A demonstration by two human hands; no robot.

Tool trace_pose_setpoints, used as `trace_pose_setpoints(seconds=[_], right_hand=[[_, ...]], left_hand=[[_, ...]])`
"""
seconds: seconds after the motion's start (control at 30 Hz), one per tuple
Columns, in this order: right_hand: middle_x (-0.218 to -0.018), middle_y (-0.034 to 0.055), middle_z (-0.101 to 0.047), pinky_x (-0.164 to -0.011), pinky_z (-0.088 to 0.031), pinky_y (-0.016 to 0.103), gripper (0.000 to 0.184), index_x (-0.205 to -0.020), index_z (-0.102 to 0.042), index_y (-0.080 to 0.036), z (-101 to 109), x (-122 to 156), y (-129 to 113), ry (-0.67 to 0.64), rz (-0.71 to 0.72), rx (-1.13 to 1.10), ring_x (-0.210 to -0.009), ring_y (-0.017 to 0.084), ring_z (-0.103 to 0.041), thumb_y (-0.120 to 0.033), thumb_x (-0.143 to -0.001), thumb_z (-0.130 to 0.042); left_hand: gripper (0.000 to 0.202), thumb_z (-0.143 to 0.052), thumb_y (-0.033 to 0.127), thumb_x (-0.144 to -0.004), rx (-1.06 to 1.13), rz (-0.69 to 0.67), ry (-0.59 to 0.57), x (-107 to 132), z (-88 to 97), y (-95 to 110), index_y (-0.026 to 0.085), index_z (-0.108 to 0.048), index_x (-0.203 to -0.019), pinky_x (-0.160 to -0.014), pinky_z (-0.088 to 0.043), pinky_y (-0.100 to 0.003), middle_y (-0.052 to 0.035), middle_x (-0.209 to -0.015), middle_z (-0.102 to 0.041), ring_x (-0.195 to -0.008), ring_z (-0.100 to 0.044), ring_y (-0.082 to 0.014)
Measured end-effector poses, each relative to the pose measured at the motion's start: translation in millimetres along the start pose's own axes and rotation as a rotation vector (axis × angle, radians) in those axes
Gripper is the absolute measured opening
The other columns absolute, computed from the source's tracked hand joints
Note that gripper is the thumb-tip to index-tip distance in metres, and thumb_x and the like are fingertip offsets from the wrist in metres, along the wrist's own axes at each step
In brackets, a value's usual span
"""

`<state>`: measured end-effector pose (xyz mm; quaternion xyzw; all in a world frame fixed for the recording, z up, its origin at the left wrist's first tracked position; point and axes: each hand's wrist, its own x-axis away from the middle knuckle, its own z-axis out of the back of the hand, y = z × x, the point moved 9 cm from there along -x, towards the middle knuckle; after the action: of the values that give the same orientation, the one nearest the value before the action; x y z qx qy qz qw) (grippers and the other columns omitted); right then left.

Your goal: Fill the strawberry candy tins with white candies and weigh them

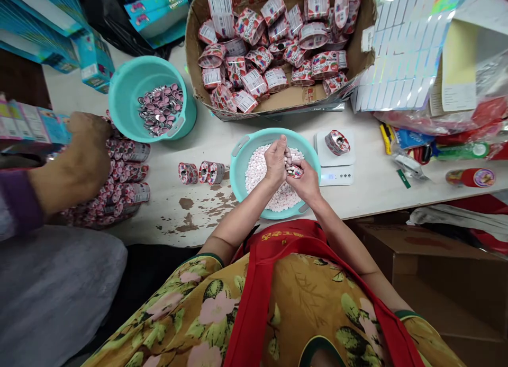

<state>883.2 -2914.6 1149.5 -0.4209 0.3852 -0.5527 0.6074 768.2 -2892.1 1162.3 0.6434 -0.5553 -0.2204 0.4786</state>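
Over a turquoise basin [235, 168] of small pale pink-white candies [257, 163], both of my hands work close together. My left hand [274, 159] is cupped with its fingers curled round some of the candies, just above a small tin. The small strawberry-printed tin [294, 171] sits in my right hand [306, 180], its open top facing up with pale pieces at the opening. Right of the basin, another printed tin [337, 142] rests on a white digital scale [337, 175]. A few more tins [188, 173] stand on the table to the left.
A cardboard box [278, 105] of printed tins stands behind the basin. A turquoise bucket [119, 91] holds small metal lids. At left, a co-worker's hand [89, 144] is over stacked tins [133, 192]. Sticker sheets [400, 60] and a yellow cutter [386, 139] lie at right.
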Motion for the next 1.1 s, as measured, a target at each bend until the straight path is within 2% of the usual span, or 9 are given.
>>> trace_pose_setpoints(seconds=[0.2, 0.37, 0.5, 0.6, 0.73, 0.83, 0.93, 1.0, 1.1], right_hand=[[-0.106, 0.0035, -0.073, -0.097, -0.052, 0.04, 0.047, -0.103, -0.069, -0.021, 2, 6, 12, -0.061, -0.054, -0.292, -0.1, 0.024, -0.067, -0.036, -0.061, -0.081], [-0.107, 0.0034, -0.072, -0.095, -0.052, 0.038, 0.053, -0.106, -0.07, -0.022, 0, 14, 21, -0.103, -0.121, -0.435, -0.098, 0.023, -0.068, -0.04, -0.058, -0.087], [-0.108, 0.0034, -0.072, -0.096, -0.052, 0.038, 0.053, -0.107, -0.07, -0.023, -2, 16, 25, -0.112, -0.129, -0.477, -0.099, 0.022, -0.068, -0.04, -0.06, -0.086], [-0.108, 0.0033, -0.072, -0.098, -0.051, 0.039, 0.048, -0.107, -0.07, -0.023, 0, 18, 25, -0.103, -0.096, -0.449, -0.101, 0.023, -0.067, -0.038, -0.064, -0.083], [-0.108, 0.0038, -0.071, -0.1, -0.049, 0.04, 0.038, -0.103, -0.072, -0.024, -2, 20, 19, -0.098, -0.006, -0.298, -0.104, 0.023, -0.066, -0.03, -0.066, -0.08], [-0.105, 0.0035, -0.071, -0.098, -0.049, 0.04, 0.035, -0.102, -0.072, -0.024, -10, 21, 17, -0.112, 0.022, -0.184, -0.102, 0.023, -0.065, -0.021, -0.067, -0.078], [-0.106, 0.0039, -0.071, -0.099, -0.049, 0.039, 0.035, -0.104, -0.071, -0.023, -17, 22, 19, -0.12, 0.035, -0.14, -0.105, 0.023, -0.065, -0.014, -0.069, -0.074], [-0.109, 0.0051, -0.071, -0.1, -0.049, 0.039, 0.037, -0.105, -0.07, -0.021, -20, 21, 21, -0.119, 0.046, -0.133, -0.108, 0.024, -0.065, -0.011, -0.07, -0.073], [-0.109, 0.0066, -0.071, -0.099, -0.049, 0.039, 0.039, -0.107, -0.07, -0.019, -22, 21, 23, -0.108, 0.048, -0.118, -0.108, 0.025, -0.065, -0.009, -0.069, -0.073]], left_hand=[[0.047, -0.06, 0.063, -0.091, 0.099, 0.058, 0.003, -25, 35.8, 11, 0.019, -0.054, -0.077, -0.039, -0.033, -0.018, 0.0045, -0.055, -0.046, -0.042, -0.043, -0.0051], [0.02, -0.066, 0.023, -0.091, -0.048, 0.472, 0.1, -41, 94.5, -41, 0.016, -0.056, -0.075, -0.048, -0.044, -0.014, 0.0012, -0.064, -0.058, -0.052, -0.056, -0.0048], [0.014, -0.069, 0.017, -0.086, -0.187, 0.473, 0.03, -37, 104.3, -39, 0.014, -0.06, -0.076, -0.048, -0.044, -0.015, 0.0007, -0.066, -0.059, -0.05, -0.054, -0.0044], [0.014, -0.071, 0.019, -0.084, -0.359, 0.359, -0.174, -37, 73.3, -14, 0.013, -0.062, -0.075, -0.039, -0.031, -0.015, -0.0005, -0.065, -0.06, -0.043, -0.044, -0.0027], [0.018, -0.074, 0.019, -0.082, -0.517, 0.26, -0.472, -44, -10.1, 1, 0.013, -0.061, -0.071, -0.04, -0.024, -0.018, -0.0023, -0.062, -0.06, -0.042, -0.04, -0.0047], [0.014, -0.073, 0.011, -0.08, -0.677, 0.214, -0.62, -55, -80.3, -14, 0.013, -0.062, -0.072, -0.046, -0.027, -0.021, -0.0009, -0.06, -0.057, -0.046, -0.044, -0.0079], [0.012, -0.068, 0.01, -0.08, -1.021, 0.035, -0.745, -66, -138.0, -34, 0.014, -0.061, -0.071, -0.053, -0.029, -0.024, 0.0012, -0.059, -0.053, -0.052, -0.045, -0.0102], [0.008, -0.068, 0.016, -0.08, -1.315, -0.135, -0.824, -68, -163.0, -46, 0.014, -0.064, -0.074, -0.059, -0.031, -0.026, -0.0002, -0.064, -0.056, -0.061, -0.048, -0.0129], [0.016, -0.069, 0.028, -0.081, -1.673, -0.294, -0.857, -68, -174.5, -59, 0.015, -0.068, -0.092, -0.066, -0.033, -0.029, -0.005, -0.084, -0.067, -0.077, -0.055, -0.0186]])
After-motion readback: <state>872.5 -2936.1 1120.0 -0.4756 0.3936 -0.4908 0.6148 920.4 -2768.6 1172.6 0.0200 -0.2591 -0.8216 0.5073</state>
